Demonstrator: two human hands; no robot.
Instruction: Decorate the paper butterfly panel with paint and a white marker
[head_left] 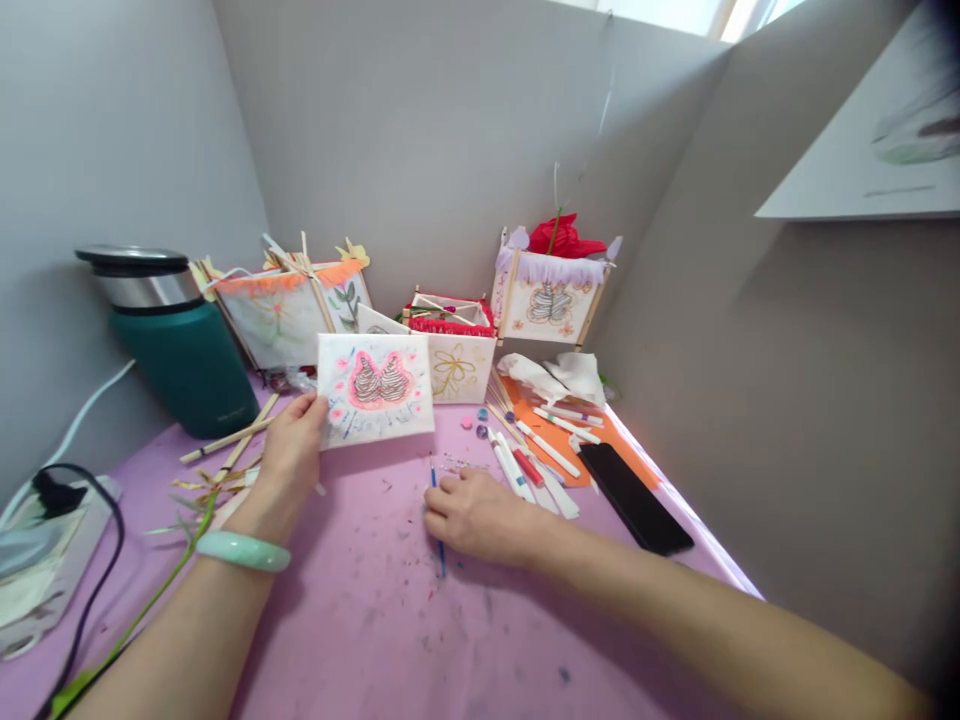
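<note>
My left hand (pixel 291 452), with a pale green bangle (pixel 241 550) on the wrist, pinches the left edge of a white painted card (pixel 375 388) that shows a pink and striped butterfly shape. It holds the card upright above the pink table cover (pixel 360 620). My right hand (pixel 474 515) rests knuckles up on the cover, fingers curled over a thin blue brush (pixel 437 520) that lies under it. Whether the fingers grip the brush is hidden.
Three paper lanterns stand at the back: an orange-fringed one (pixel 289 305), a red-fringed one (pixel 454 350) and a purple-fringed one (pixel 550 295). Markers (pixel 536 455) and a black phone (pixel 636 497) lie at right. A green flask (pixel 176 340) and a power strip (pixel 45 550) sit left. Wooden sticks (pixel 229 440) lie nearby.
</note>
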